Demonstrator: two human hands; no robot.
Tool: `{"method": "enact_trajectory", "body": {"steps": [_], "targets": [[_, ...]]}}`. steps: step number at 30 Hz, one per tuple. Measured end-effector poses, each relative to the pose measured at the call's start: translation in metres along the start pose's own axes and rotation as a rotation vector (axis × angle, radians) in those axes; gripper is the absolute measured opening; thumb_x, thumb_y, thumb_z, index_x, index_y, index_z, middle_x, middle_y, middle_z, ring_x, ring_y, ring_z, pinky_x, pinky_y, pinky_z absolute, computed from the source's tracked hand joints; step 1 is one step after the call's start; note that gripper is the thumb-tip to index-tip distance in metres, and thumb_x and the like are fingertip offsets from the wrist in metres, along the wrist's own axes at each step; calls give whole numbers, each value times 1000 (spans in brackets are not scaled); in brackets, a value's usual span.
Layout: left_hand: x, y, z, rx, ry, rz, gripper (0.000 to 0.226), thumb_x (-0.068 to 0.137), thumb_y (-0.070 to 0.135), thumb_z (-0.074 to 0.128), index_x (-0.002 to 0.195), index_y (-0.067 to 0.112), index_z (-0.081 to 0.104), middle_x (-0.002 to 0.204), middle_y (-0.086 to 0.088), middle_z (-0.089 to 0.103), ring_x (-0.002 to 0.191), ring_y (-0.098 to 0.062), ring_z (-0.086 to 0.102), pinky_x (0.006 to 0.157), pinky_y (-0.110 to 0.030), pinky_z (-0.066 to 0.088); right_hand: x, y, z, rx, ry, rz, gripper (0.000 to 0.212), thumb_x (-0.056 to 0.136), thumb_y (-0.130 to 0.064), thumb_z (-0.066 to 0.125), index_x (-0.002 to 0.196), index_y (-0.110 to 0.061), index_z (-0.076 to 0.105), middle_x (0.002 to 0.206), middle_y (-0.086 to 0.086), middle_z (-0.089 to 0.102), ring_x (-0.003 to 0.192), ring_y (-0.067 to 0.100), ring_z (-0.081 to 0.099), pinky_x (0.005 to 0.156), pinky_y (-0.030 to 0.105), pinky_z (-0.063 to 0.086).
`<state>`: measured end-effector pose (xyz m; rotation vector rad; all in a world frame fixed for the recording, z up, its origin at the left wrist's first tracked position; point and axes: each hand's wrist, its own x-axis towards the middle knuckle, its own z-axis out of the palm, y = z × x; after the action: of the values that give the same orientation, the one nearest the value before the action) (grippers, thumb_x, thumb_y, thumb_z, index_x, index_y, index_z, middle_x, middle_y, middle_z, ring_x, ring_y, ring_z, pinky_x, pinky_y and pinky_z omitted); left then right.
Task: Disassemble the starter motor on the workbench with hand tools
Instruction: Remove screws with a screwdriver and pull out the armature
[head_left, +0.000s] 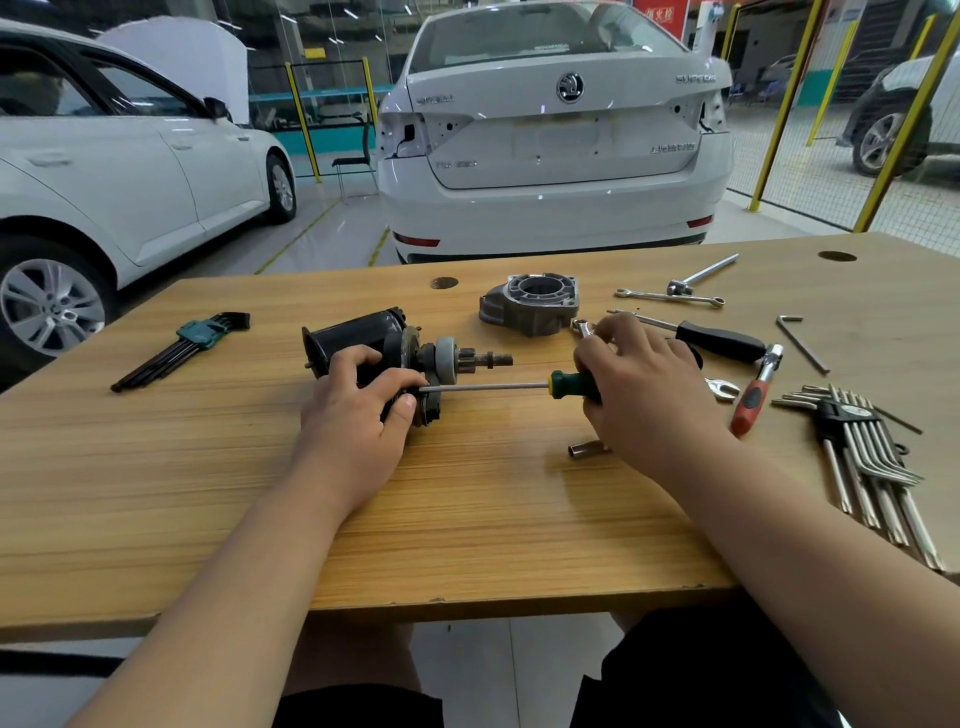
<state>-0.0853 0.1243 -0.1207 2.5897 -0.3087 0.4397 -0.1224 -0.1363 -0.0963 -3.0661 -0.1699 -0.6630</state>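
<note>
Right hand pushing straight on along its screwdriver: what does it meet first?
The starter motor: the tip of the screwdriver in the right hand lies at its plate, beside the left hand gripping it. Actual contact is unclear.

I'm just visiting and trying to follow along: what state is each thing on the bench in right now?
Motor: lying on its side, nose end open, gear bare.
Housing: removed, lying apart from motor.
Screwdriver: held level, tip at motor.
Left hand: grips motor.
Right hand: grips screwdriver.
Ratchet: lying unused.
</note>
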Motion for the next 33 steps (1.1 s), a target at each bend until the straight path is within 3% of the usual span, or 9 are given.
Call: {"method": "enact_trajectory", "body": {"steps": [3,8,11,18,21,23,28,31,33], "targets": [[1,1,1,2,4,-8,24,99,38,42,117,42,58,135,11,26,129,-21,28,109,-43,25,2,-2,4,-15,-28,-3,45,86,-36,68,123,-20,49,132,8,42,110,29,55,90,41,44],[1,4,2,17,4,-35,25,99,38,40,117,38,58,132,6,28,127,-22,30,109,-44,28,2,13,10,24,-40,-35,58,82,-66,54,123,-25,49,129,1,45,116,23,51,93,38,42],[1,5,3,43,13,-47,26,100,38,40,120,36,57,132,5,28,125,-23,31,107,-44,29,2,31,5,109,-2,104,71,76,-77,39,123,-26,52,124,-2,50,109,20,50,81,35,43],[1,6,4,60,29,-74,26,100,38,38,120,37,55,127,4,28,121,-23,33,105,-43,30,2,52,6,259,-91,355,57,91,-66,25,110,-24,59,99,-3,54,87,17,48,69,35,40],[1,6,4,52,34,-71,25,100,38,38,119,37,55,123,5,28,119,-22,33,104,-43,30,2,53,5,213,-65,396,63,89,-69,19,105,-23,60,94,-2,53,84,19,51,66,35,42],[1,5,4,48,42,-70,25,100,37,39,118,37,56,119,7,27,118,-22,33,104,-42,30,-1,54,4,189,-21,461,71,84,-74,13,94,-21,60,80,-2,55,74,19,52,59,32,39],[1,5,4,37,58,-61,25,100,35,41,117,34,58,115,8,27,118,-23,34,105,-43,30,-2,44,3,93,-85,535,59,88,-74,31,101,-21,53,72,-2,53,68,19,51,53,30,36],[1,6,4,43,54,-63,25,100,34,40,118,33,58,121,4,30,119,-25,34,107,-45,30,-13,33,-11,145,128,393,43,87,-68,41,92,-26,51,66,-11,46,60,14,46,50,25,30],[1,6,3,46,53,-64,26,100,34,41,119,32,59,124,1,32,119,-27,35,108,-46,30,-31,28,-18,338,9,86,25,81,-60,48,86,-36,50,71,-17,49,61,7,49,48,25,36]]}}
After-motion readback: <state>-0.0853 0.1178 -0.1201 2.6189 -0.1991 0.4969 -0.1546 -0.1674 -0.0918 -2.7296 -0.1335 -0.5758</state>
